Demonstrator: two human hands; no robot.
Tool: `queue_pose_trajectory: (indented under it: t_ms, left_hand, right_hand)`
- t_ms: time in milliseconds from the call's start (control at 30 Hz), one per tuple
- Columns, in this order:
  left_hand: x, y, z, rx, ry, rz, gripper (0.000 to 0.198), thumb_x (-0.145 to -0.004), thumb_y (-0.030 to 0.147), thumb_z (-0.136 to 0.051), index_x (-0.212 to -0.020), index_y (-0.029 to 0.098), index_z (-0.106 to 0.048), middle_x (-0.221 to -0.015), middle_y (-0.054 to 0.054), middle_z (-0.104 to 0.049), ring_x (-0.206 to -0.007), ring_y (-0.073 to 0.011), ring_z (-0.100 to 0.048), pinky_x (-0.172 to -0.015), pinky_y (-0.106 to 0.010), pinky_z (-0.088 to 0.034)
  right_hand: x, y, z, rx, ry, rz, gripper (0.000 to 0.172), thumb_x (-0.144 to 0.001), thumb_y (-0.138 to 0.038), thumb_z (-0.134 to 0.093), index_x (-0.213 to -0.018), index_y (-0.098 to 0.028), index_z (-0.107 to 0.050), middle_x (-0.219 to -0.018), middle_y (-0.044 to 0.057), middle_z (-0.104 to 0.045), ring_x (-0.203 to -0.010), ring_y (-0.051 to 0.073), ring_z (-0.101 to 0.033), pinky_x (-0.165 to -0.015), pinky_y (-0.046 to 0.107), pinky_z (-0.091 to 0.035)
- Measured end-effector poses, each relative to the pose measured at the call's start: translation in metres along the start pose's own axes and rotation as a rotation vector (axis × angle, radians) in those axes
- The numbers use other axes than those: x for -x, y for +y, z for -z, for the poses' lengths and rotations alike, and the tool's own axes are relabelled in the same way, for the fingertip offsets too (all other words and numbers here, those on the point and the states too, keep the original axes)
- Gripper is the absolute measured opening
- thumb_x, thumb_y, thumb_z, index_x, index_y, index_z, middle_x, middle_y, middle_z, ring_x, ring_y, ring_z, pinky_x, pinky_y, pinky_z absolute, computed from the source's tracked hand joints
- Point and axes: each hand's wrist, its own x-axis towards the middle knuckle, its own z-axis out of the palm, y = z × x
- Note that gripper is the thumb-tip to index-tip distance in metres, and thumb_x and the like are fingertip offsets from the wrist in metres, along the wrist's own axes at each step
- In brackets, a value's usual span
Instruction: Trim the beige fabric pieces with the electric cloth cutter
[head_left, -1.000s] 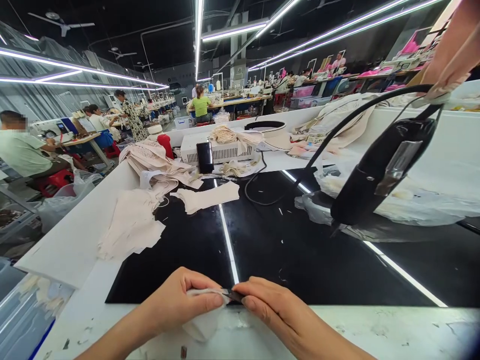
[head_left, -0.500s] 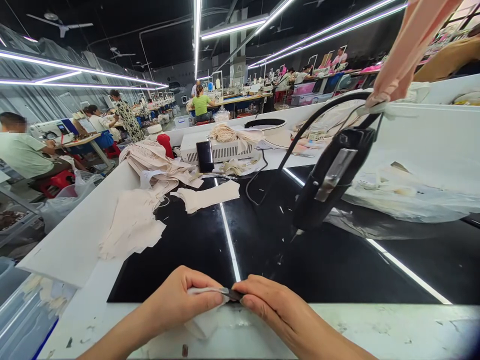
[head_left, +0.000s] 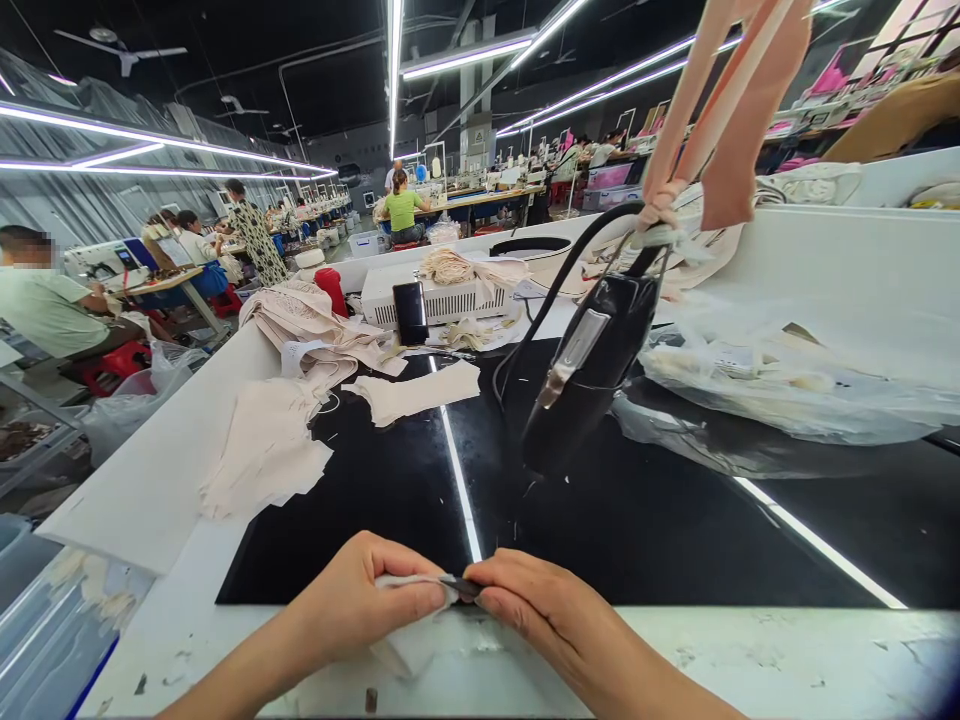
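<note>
My left hand point(head_left: 360, 600) and my right hand point(head_left: 540, 610) meet at the near edge of the table, both pinched on a small white fabric piece point(head_left: 409, 645) with a dark strip at its top edge. The fingertips touch at the middle. Just beyond them, a black corded tool point(head_left: 589, 365) hangs above the dark glossy table surface point(head_left: 600, 530), tied up by peach fabric straps point(head_left: 724, 110) that rise out of view at the top right.
Beige fabric pieces point(head_left: 266, 440) lie on the left side of the table. A white box with a black phone point(head_left: 410, 312) stands at the back. Clear plastic bags point(head_left: 780, 385) lie at the right. Other people sit at sewing stations behind.
The hanging black tool has swung from the right toward the left and closer to the table's middle. My hands have stayed in place, pinched on the fabric piece.
</note>
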Motion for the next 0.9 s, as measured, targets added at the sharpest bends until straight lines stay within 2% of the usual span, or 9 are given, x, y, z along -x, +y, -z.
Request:
queue_pose_trajectory:
  t_ms: [100,267,433,700,900]
  left_hand:
    - [-0.0001,0.0007,-0.0006,0.01,0.001,-0.002,0.031,-0.084,0.039,-0.068,-0.102,0.019,-0.081,-0.094,-0.006,-0.079,-0.088,-0.0246,-0.068,-0.078,-0.029,-0.048]
    - [0.0009,0.0027,-0.0005,0.007,0.004,0.01,0.028,-0.084,0.036,-0.067,-0.101,0.02,-0.082,-0.094,-0.005,-0.079,-0.091,-0.0252,-0.068,-0.079,-0.029,-0.048]
    - [0.0003,0.0016,0.0007,0.009,0.012,0.015,0.026,-0.084,0.034,-0.066,-0.101,0.02,-0.082,-0.092,-0.004,-0.078,-0.089,-0.0244,-0.068,-0.079,-0.028,-0.048]
    - [-0.0003,-0.0026,-0.0025,-0.01,-0.006,0.009,0.028,-0.088,0.039,-0.066,-0.098,0.019,-0.082,-0.081,-0.003,-0.074,-0.074,-0.0183,-0.06,-0.065,-0.025,-0.041]
    - [-0.0014,-0.0017,-0.0025,-0.007,-0.016,-0.001,0.027,-0.088,0.038,-0.066,-0.091,0.017,-0.083,-0.079,-0.003,-0.072,-0.073,-0.0176,-0.057,-0.065,-0.025,-0.039]
  right_hand:
    - [-0.0017,0.003,-0.0023,0.001,-0.003,0.005,0.041,-0.105,-0.048,-0.037,-0.087,-0.023,-0.063,-0.083,-0.002,-0.061,-0.075,0.014,-0.057,-0.068,0.024,-0.044]
    - [-0.0019,0.0059,-0.0035,0.002,0.004,0.018,0.038,-0.105,-0.049,-0.038,-0.099,-0.026,-0.068,-0.087,-0.001,-0.063,-0.079,0.015,-0.06,-0.071,0.024,-0.045]
    - [-0.0012,0.0057,-0.0035,0.031,0.017,0.027,0.039,-0.105,-0.05,-0.038,-0.103,-0.027,-0.068,-0.088,0.0,-0.064,-0.078,0.016,-0.06,-0.071,0.025,-0.046]
    - [-0.004,-0.0002,-0.0044,0.07,0.011,0.044,0.039,-0.105,-0.049,-0.037,-0.104,-0.026,-0.068,-0.087,0.001,-0.064,-0.077,0.015,-0.06,-0.071,0.026,-0.047]
    - [-0.0029,-0.0026,-0.0038,0.109,-0.005,0.035,0.041,-0.106,-0.049,-0.035,-0.105,-0.026,-0.068,-0.087,0.001,-0.063,-0.076,0.016,-0.06,-0.071,0.026,-0.047]
